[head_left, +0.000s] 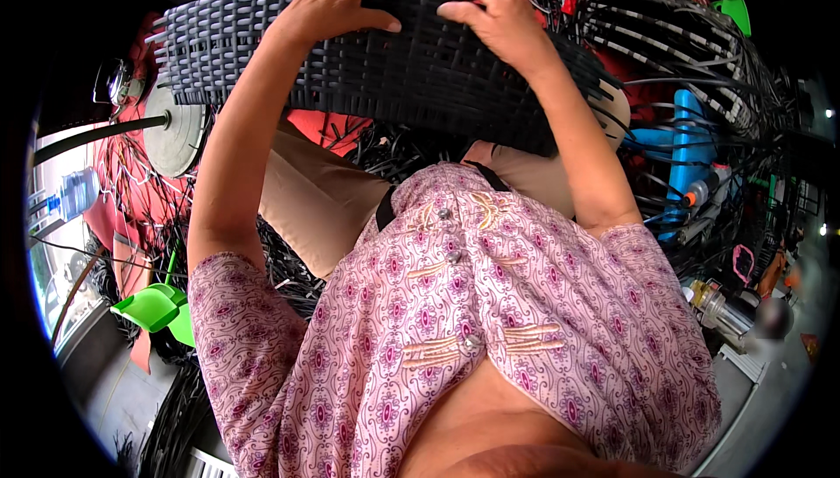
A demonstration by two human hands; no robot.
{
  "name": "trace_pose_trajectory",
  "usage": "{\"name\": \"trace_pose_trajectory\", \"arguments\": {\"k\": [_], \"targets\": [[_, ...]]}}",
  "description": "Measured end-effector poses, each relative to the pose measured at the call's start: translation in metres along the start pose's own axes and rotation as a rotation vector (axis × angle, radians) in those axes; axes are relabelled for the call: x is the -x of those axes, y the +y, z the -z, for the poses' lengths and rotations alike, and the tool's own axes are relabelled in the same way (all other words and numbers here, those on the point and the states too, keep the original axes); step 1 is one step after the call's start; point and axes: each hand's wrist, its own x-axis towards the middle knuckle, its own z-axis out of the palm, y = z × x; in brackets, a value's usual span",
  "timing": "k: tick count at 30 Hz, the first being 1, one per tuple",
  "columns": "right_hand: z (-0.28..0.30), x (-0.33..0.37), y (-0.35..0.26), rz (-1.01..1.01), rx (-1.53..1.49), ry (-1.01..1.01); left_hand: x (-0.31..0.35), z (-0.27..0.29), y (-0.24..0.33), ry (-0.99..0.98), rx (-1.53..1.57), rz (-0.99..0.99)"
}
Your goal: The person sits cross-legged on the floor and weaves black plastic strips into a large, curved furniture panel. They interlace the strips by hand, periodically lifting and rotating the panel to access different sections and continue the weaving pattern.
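Note:
A long woven panel of dark grey-black plastic strips lies across my lap, with loose strip ends sticking out at its left end. My left hand rests on the panel's upper edge, its fingers stretched forward and its thumb spread away to the right. Over the right part of the same edge, my right hand is held with thumb and index finger apart, pointing left. The fingertips of both hands are partly in shadow against the dark weave. No strip shows plainly between the fingers of either hand.
Cut black strips lie heaped around my legs on red sheeting. At left are a round grey disc and a green dustpan. A blue plastic object and a black-and-white woven frame are at right.

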Motion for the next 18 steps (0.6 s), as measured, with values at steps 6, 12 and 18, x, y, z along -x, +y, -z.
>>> {"name": "trace_pose_trajectory", "arguments": {"k": [6, 12, 18], "targets": [[0.069, 0.064, 0.042, -0.143, 0.164, -0.076, -0.025, -0.026, 0.062, 0.151, 0.049, -0.051], [0.067, 0.083, 0.045, -0.069, 0.276, -0.035, -0.049, -0.050, 0.092, 0.034, -0.008, -0.035], [0.055, 0.085, 0.060, 0.054, 0.322, 0.108, -0.054, -0.056, 0.090, 0.024, 0.027, 0.014]]}}
